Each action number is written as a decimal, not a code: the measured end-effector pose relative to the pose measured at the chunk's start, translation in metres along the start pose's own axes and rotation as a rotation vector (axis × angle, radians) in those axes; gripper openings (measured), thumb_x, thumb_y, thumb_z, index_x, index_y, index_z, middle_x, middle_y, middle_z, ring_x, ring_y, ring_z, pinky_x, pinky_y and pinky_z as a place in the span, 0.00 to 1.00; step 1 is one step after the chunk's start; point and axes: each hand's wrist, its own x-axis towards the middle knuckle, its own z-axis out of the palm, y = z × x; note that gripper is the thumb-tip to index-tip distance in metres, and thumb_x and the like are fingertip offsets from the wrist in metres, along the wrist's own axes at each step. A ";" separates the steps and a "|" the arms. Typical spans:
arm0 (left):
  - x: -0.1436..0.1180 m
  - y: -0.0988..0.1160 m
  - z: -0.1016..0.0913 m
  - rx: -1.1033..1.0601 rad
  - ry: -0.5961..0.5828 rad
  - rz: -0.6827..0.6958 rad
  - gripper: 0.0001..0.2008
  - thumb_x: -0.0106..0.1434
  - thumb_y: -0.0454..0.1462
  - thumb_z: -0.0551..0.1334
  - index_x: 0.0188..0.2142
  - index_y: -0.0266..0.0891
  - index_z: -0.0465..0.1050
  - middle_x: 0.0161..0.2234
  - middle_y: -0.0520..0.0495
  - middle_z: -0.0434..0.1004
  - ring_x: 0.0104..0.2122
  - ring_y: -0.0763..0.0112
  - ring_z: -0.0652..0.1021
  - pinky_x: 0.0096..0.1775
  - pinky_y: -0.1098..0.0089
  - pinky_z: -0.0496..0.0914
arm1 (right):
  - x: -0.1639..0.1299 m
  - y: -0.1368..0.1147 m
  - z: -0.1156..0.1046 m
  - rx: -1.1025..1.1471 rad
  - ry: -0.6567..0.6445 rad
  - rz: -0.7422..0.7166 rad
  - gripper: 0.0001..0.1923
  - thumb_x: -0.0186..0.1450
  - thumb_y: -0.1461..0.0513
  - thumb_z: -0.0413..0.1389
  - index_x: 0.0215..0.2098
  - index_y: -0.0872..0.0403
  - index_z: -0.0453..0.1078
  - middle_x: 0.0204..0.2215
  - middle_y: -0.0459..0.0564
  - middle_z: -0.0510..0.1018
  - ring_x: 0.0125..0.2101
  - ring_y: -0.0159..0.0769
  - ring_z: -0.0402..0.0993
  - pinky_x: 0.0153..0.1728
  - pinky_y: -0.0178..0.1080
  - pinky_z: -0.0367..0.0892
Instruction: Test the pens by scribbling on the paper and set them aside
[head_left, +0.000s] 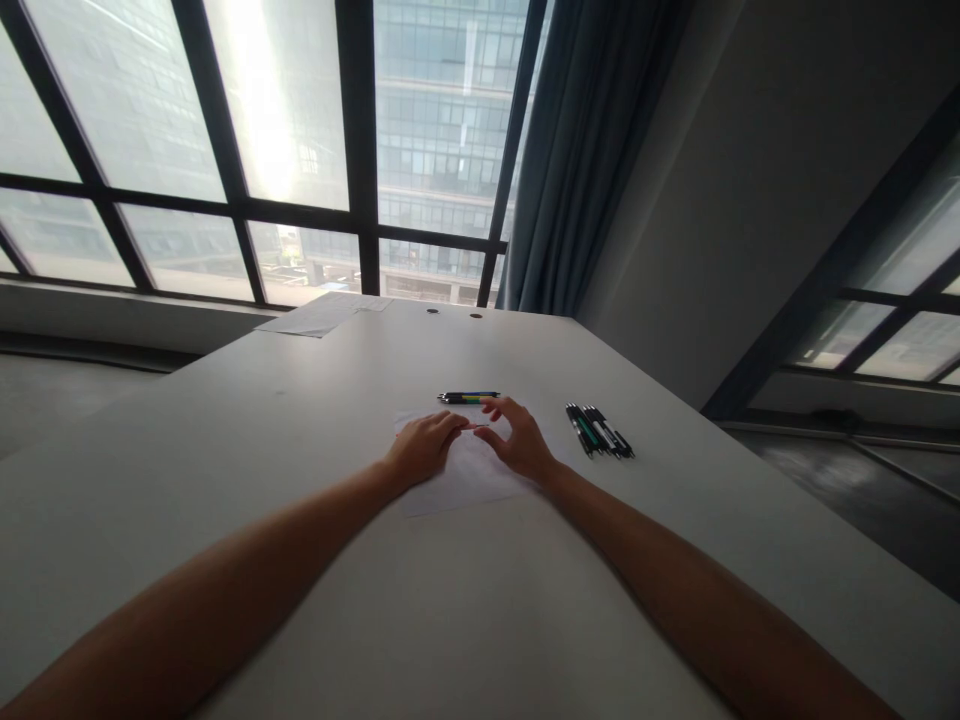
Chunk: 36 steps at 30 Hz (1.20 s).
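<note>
Both of my hands rest over a white sheet of paper (465,478) in the middle of a white table (300,430). My left hand (424,447) and my right hand (517,437) pinch the two ends of a thin, small part (478,427), too small to identify. A pen with a green and blue barrel (469,397) lies just beyond my fingers, at the sheet's far edge. My right index finger reaches up close to that pen.
Several pens (600,430) lie in a bunch to the right of my right hand. More papers (322,314) sit at the table's far edge by the window. A blue curtain (577,150) hangs at the back right. The table's right edge drops to the floor.
</note>
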 end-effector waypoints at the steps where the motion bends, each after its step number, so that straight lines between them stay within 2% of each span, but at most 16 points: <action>1: 0.000 0.000 0.000 0.004 0.001 -0.006 0.12 0.71 0.38 0.50 0.47 0.42 0.71 0.43 0.45 0.79 0.40 0.65 0.79 0.42 0.66 0.72 | 0.001 0.005 -0.001 -0.006 0.006 0.038 0.16 0.68 0.53 0.53 0.50 0.53 0.68 0.40 0.51 0.78 0.36 0.38 0.73 0.43 0.42 0.65; 3: 0.000 0.000 0.001 0.018 -0.002 -0.026 0.12 0.71 0.37 0.50 0.46 0.42 0.70 0.42 0.45 0.79 0.40 0.65 0.79 0.41 0.66 0.72 | 0.002 0.017 -0.003 -0.088 -0.020 0.118 0.13 0.70 0.57 0.51 0.48 0.54 0.71 0.40 0.52 0.78 0.38 0.38 0.73 0.44 0.42 0.65; 5: 0.000 0.000 0.001 0.031 -0.009 -0.046 0.11 0.70 0.37 0.50 0.46 0.42 0.70 0.42 0.46 0.79 0.40 0.65 0.79 0.41 0.67 0.73 | 0.005 0.027 -0.004 -0.222 -0.099 0.159 0.11 0.69 0.61 0.51 0.44 0.53 0.74 0.40 0.52 0.77 0.41 0.40 0.72 0.45 0.43 0.64; 9: 0.001 0.000 0.001 0.054 -0.029 -0.060 0.11 0.70 0.37 0.51 0.45 0.42 0.70 0.42 0.45 0.79 0.39 0.64 0.79 0.40 0.66 0.73 | 0.017 0.040 0.002 -0.401 -0.235 0.117 0.11 0.67 0.65 0.54 0.44 0.51 0.76 0.41 0.51 0.77 0.42 0.40 0.69 0.44 0.42 0.63; 16: 0.001 0.000 0.001 0.057 -0.043 -0.049 0.12 0.69 0.35 0.51 0.45 0.43 0.72 0.40 0.46 0.79 0.39 0.65 0.78 0.41 0.66 0.72 | 0.034 0.046 0.016 -0.478 -0.275 0.125 0.05 0.65 0.65 0.58 0.32 0.53 0.76 0.35 0.54 0.76 0.39 0.42 0.71 0.39 0.42 0.64; 22: 0.002 0.001 0.000 0.050 -0.060 -0.070 0.11 0.69 0.34 0.52 0.45 0.43 0.71 0.40 0.46 0.79 0.39 0.64 0.78 0.41 0.65 0.72 | 0.036 0.047 0.018 -0.405 -0.269 0.168 0.01 0.62 0.65 0.59 0.32 0.53 0.73 0.34 0.51 0.78 0.39 0.40 0.72 0.41 0.41 0.64; 25: 0.002 0.002 -0.001 0.049 -0.065 -0.084 0.11 0.69 0.34 0.52 0.44 0.43 0.71 0.39 0.46 0.79 0.39 0.64 0.78 0.40 0.66 0.72 | 0.039 0.047 0.022 -0.348 -0.275 0.212 0.04 0.61 0.67 0.59 0.34 0.54 0.74 0.34 0.51 0.79 0.39 0.40 0.72 0.42 0.40 0.65; 28: 0.001 0.001 -0.002 0.052 -0.065 -0.093 0.11 0.69 0.34 0.52 0.44 0.42 0.71 0.39 0.46 0.79 0.39 0.63 0.78 0.40 0.65 0.72 | 0.038 0.044 0.023 -0.256 -0.279 0.227 0.06 0.60 0.70 0.57 0.31 0.54 0.74 0.33 0.51 0.79 0.38 0.39 0.73 0.42 0.41 0.66; 34: 0.001 -0.001 -0.001 0.041 -0.049 -0.120 0.11 0.69 0.35 0.51 0.44 0.42 0.71 0.41 0.45 0.80 0.40 0.64 0.79 0.41 0.65 0.72 | 0.018 0.019 0.009 0.156 -0.078 0.141 0.10 0.61 0.72 0.51 0.33 0.55 0.73 0.33 0.50 0.75 0.32 0.34 0.73 0.34 0.37 0.69; 36: 0.002 -0.002 -0.001 0.031 -0.051 -0.144 0.11 0.68 0.34 0.52 0.44 0.42 0.71 0.42 0.45 0.80 0.41 0.64 0.79 0.41 0.66 0.72 | 0.009 0.011 0.006 0.230 -0.019 0.153 0.11 0.61 0.72 0.50 0.33 0.55 0.72 0.33 0.50 0.74 0.30 0.33 0.72 0.31 0.37 0.69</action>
